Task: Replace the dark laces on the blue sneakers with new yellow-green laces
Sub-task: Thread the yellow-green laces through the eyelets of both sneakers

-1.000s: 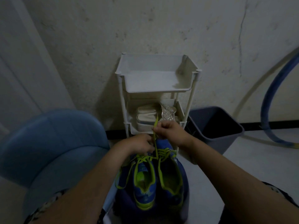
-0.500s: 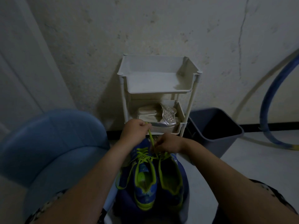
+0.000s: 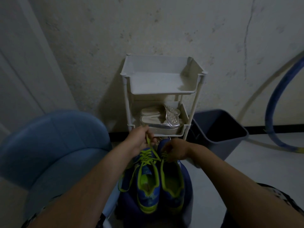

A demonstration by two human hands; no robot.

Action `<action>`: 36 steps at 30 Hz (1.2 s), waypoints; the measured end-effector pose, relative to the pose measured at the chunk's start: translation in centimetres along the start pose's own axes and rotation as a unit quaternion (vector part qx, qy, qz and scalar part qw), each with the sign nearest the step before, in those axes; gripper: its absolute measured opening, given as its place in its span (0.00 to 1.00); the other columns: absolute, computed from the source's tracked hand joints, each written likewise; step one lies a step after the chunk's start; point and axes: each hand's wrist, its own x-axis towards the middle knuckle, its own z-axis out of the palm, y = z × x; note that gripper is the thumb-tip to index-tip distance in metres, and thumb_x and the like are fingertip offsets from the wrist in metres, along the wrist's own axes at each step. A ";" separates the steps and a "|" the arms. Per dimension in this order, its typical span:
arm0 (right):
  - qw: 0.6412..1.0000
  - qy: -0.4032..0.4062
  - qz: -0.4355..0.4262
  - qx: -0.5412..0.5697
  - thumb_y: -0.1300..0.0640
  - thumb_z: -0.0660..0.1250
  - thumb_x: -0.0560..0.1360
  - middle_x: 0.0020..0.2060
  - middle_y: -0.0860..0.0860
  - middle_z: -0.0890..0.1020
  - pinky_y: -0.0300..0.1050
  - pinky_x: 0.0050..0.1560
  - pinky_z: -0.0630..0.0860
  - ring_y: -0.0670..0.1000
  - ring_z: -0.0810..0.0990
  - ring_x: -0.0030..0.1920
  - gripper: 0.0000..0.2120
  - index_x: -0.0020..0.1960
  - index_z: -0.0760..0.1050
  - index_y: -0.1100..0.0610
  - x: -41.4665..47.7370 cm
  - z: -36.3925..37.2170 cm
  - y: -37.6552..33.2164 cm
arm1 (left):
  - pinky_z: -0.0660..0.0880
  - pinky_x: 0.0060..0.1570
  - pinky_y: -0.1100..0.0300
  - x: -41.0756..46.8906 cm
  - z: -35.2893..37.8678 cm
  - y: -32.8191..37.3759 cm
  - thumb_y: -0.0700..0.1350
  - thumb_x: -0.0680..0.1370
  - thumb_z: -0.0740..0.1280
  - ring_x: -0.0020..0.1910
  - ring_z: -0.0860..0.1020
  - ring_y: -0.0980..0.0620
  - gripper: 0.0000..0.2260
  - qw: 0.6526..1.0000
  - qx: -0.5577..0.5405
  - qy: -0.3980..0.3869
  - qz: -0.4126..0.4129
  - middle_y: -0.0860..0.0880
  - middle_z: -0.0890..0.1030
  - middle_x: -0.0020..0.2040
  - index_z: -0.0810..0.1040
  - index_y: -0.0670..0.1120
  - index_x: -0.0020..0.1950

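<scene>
Two blue sneakers with yellow-green trim stand side by side on a dark blue seat, toes away from me: the left sneaker (image 3: 147, 188) and the right sneaker (image 3: 172, 185). A yellow-green lace (image 3: 152, 149) runs taut from the right sneaker's eyelets up into my left hand (image 3: 139, 139), which is closed on its end above the toes. My right hand (image 3: 175, 151) pinches the lace at the right sneaker's upper eyelets. A loose lace loop (image 3: 127, 181) hangs off the left sneaker's left side. No dark laces are visible.
A white tiered rack (image 3: 162, 92) stands against the wall just beyond the sneakers, with pale and silver shoes (image 3: 162, 119) on its lower shelf. A grey bin (image 3: 220, 129) sits to its right, a blue hoop (image 3: 274, 112) leans far right, and a blue padded chair (image 3: 51, 145) is at left.
My left hand has taken the lace end and drawn it up and to the left. My right hand dropped from above the toes down to the right sneaker's eyelets.
</scene>
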 end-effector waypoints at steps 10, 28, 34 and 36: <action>1.000 -0.018 0.022 0.012 0.58 0.73 0.72 0.53 0.45 0.76 0.43 0.59 0.75 0.46 0.76 0.54 0.21 0.64 0.77 0.47 -0.3 0.8 2.2 | 0.76 0.34 0.62 1.3 -1.7 -2.0 0.38 0.82 0.56 0.41 0.79 0.45 0.15 0.884 0.464 0.056 0.000 0.37 0.81 0.56 0.75 0.33 0.63; 0.998 0.059 -0.033 -0.015 0.53 0.71 0.75 0.46 0.45 0.80 0.38 0.48 0.72 0.44 0.78 0.48 0.05 0.50 0.81 0.50 -0.4 1.9 1.5 | 0.67 0.57 0.57 0.8 -0.5 -4.1 0.54 0.73 0.70 0.58 0.76 0.52 0.09 0.630 0.739 -0.098 0.216 0.56 0.81 0.54 0.83 0.56 0.52; 0.998 0.063 -0.029 0.002 0.53 0.71 0.75 0.50 0.47 0.83 0.39 0.51 0.74 0.44 0.78 0.49 0.08 0.53 0.82 0.52 -0.4 2.3 1.5 | 0.70 0.51 0.59 1.2 -0.2 -4.1 0.54 0.74 0.70 0.57 0.77 0.54 0.10 0.594 0.763 -0.091 0.238 0.58 0.82 0.56 0.83 0.58 0.55; 0.998 0.065 -0.023 0.008 0.52 0.71 0.75 0.50 0.48 0.83 0.40 0.53 0.75 0.44 0.79 0.50 0.08 0.52 0.83 0.52 -0.4 2.4 1.5 | 0.71 0.49 0.58 1.3 -0.2 -4.5 0.52 0.76 0.67 0.56 0.77 0.53 0.08 0.603 0.757 -0.094 0.232 0.57 0.82 0.54 0.83 0.57 0.53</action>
